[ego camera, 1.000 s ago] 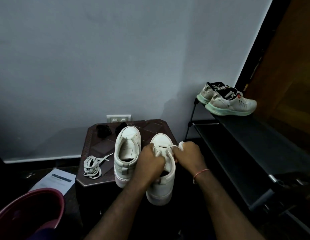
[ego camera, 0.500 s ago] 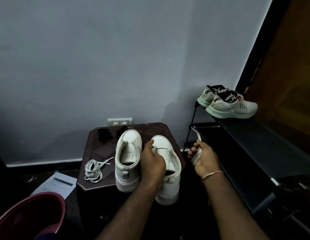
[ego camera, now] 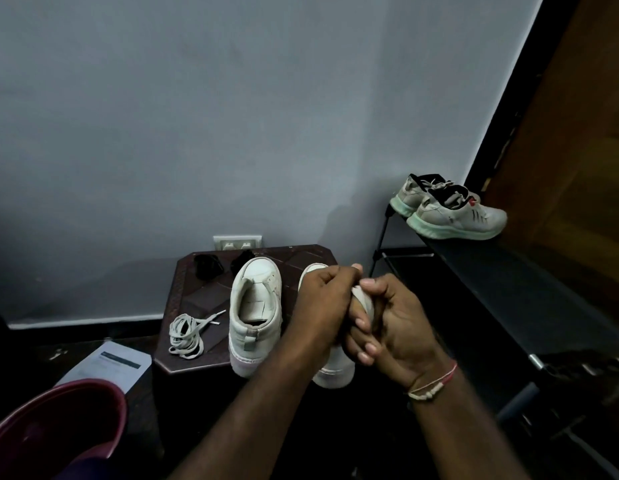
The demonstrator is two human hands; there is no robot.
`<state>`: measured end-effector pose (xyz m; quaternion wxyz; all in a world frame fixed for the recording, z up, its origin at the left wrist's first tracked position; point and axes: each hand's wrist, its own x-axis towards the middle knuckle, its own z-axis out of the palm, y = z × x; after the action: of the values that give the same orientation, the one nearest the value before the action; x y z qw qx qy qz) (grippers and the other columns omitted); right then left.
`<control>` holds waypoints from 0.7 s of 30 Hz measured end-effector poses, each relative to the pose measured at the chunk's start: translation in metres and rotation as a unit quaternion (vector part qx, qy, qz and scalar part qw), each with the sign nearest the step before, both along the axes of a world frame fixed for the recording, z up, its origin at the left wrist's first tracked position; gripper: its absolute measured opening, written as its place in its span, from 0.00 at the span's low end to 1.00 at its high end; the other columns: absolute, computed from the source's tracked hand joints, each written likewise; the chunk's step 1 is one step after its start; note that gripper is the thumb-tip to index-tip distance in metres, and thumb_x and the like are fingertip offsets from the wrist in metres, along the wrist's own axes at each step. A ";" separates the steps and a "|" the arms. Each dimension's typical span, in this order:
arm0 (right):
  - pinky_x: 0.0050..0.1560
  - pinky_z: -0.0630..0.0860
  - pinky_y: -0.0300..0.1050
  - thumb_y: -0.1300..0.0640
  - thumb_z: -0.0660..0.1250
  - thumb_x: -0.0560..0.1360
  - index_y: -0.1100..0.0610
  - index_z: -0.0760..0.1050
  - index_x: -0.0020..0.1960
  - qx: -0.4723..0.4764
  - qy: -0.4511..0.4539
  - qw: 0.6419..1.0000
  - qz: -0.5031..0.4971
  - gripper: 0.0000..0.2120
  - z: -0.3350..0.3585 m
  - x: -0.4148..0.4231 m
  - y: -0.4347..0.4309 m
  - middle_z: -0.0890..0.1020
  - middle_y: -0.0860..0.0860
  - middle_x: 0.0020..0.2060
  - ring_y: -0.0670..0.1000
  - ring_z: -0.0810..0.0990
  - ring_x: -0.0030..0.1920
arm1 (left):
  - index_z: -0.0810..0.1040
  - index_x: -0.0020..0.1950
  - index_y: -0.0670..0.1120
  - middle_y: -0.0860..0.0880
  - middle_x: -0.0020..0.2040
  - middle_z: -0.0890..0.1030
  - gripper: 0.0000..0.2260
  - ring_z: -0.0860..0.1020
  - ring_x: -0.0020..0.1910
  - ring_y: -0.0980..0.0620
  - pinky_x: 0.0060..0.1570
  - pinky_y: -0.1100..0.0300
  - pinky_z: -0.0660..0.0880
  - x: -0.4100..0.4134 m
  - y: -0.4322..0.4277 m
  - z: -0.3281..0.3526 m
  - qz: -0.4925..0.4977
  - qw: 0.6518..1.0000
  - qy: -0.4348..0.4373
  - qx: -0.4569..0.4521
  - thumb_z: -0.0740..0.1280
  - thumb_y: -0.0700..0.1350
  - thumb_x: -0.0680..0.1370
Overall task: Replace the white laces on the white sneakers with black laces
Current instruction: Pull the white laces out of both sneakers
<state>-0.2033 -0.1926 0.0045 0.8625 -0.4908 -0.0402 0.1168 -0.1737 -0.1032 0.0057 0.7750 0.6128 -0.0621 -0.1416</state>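
Two white sneakers stand on a small dark table (ego camera: 204,296), heels toward me. The left sneaker (ego camera: 254,313) has no lace. The right sneaker (ego camera: 335,370) is mostly hidden behind my hands. My left hand (ego camera: 323,303) and my right hand (ego camera: 393,323) meet above it, both closed around a bunched white lace (ego camera: 362,299). A loose white lace (ego camera: 187,336) lies coiled on the table's left side. Two bundles of black laces (ego camera: 207,266) (ego camera: 241,260) rest at the table's far edge.
A black shoe rack (ego camera: 509,292) runs along the right with a pair of grey running shoes (ego camera: 450,211) on top. A maroon tub (ego camera: 55,431) sits at lower left beside a sheet of paper (ego camera: 110,367). A wall socket (ego camera: 237,242) is behind the table.
My right hand, which had pulled the lace out to the right, has come back to the left hand. Both hands now bunch the freed lace above the right sneaker.
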 end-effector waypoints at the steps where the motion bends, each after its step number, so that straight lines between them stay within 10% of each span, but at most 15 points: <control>1: 0.17 0.64 0.32 0.48 0.53 0.73 0.60 0.66 0.21 -0.006 0.004 1.000 0.007 0.26 0.000 -0.002 0.005 0.64 0.53 0.13 0.50 0.63 0.12 | 0.73 0.37 0.42 0.42 0.20 0.67 0.14 0.66 0.15 0.48 0.20 0.63 0.68 -0.002 0.004 -0.002 0.009 1.000 -0.002 -0.001 0.62 0.47 0.80; 9: 0.19 0.63 0.34 0.30 0.55 0.74 0.60 0.60 0.18 -0.144 0.062 0.981 -0.111 0.39 -0.005 -0.008 0.026 0.63 0.53 0.13 0.52 0.62 0.12 | 0.66 0.31 0.40 0.43 0.18 0.63 0.21 0.64 0.13 0.49 0.20 0.66 0.65 -0.017 0.005 -0.012 0.038 0.999 0.013 -0.026 0.57 0.49 0.82; 21: 0.22 0.59 0.33 0.36 0.65 0.73 0.55 0.60 0.17 -0.176 0.038 0.915 -0.362 0.35 -0.018 -0.010 0.055 0.62 0.52 0.15 0.49 0.60 0.14 | 0.61 0.24 0.45 0.47 0.16 0.62 0.24 0.58 0.13 0.52 0.20 0.69 0.56 -0.012 0.008 -0.025 0.132 0.985 -0.098 -0.049 0.62 0.38 0.79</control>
<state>-0.2131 -0.1373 -0.0137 0.7464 -0.6108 0.1940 -0.1796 -0.1853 -0.0951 -0.0193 0.8060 0.5880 -0.0637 0.0258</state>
